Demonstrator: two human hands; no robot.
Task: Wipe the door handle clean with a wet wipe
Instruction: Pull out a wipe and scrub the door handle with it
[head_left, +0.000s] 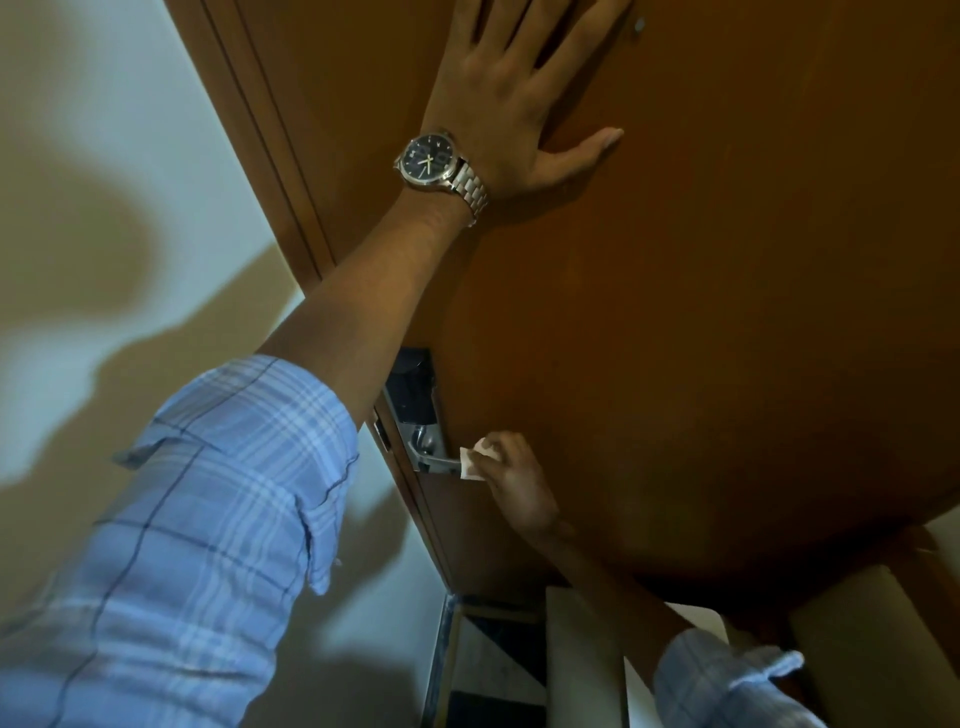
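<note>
A silver lever door handle (439, 460) juts from a dark lock plate (413, 397) on the brown wooden door (701, 312). My right hand (511, 480) grips a white wet wipe (474, 460) wrapped around the outer end of the lever. My left hand (511, 98) lies flat on the door high above the lock, fingers spread, with a steel wristwatch (434, 161) on the wrist. My left forearm hides part of the lock plate.
The door's edge and frame (275, 171) run diagonally along a pale wall (104, 208) on the left. Below the door, a metal threshold strip (441, 660), patterned floor tiles and beige cardboard boxes (862, 649) show at the bottom right.
</note>
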